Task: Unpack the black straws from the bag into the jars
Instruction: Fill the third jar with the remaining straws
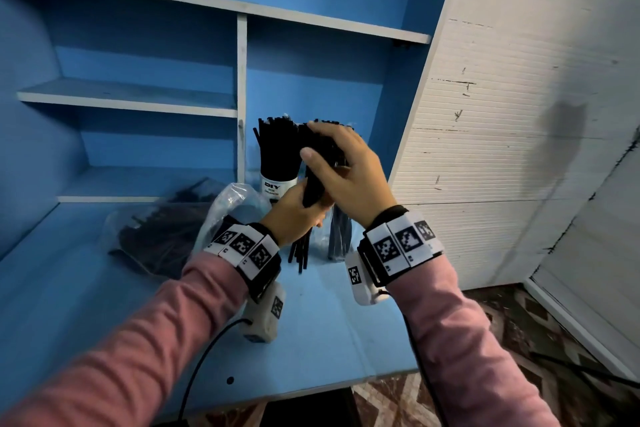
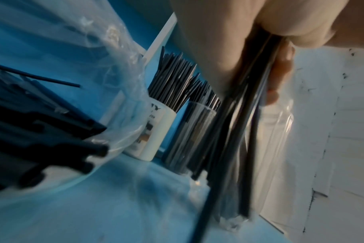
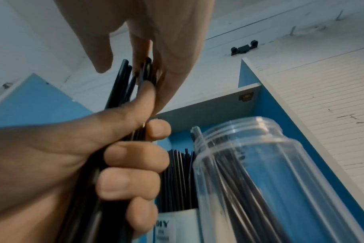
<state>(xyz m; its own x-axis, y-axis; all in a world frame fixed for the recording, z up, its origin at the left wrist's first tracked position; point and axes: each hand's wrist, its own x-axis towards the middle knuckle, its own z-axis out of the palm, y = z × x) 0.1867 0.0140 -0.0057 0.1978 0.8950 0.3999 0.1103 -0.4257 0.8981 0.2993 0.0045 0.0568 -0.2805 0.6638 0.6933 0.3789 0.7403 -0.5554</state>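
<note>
My left hand (image 1: 294, 211) grips a bundle of black straws (image 1: 313, 191) round its middle and holds it nearly upright above the blue desk. My right hand (image 1: 349, 170) cups the bundle's top ends, thumb on one side and fingers on the other. In the right wrist view the left hand's fingers (image 3: 131, 164) wrap the bundle (image 3: 123, 82) while the right hand's fingertips (image 3: 162, 69) sit on the straw tips. A white jar (image 1: 277, 185) marked DIY stands behind, packed with straws. A clear jar (image 3: 270, 172) beside it holds several straws. The clear bag (image 1: 162, 239) of straws lies to the left.
The blue desk (image 1: 329, 322) ends at a front edge close to me. Blue shelves (image 1: 138, 97) rise behind the jars, and a white panelled wall (image 1: 502, 149) stands on the right. A cable (image 1: 204, 357) hangs from my left wrist.
</note>
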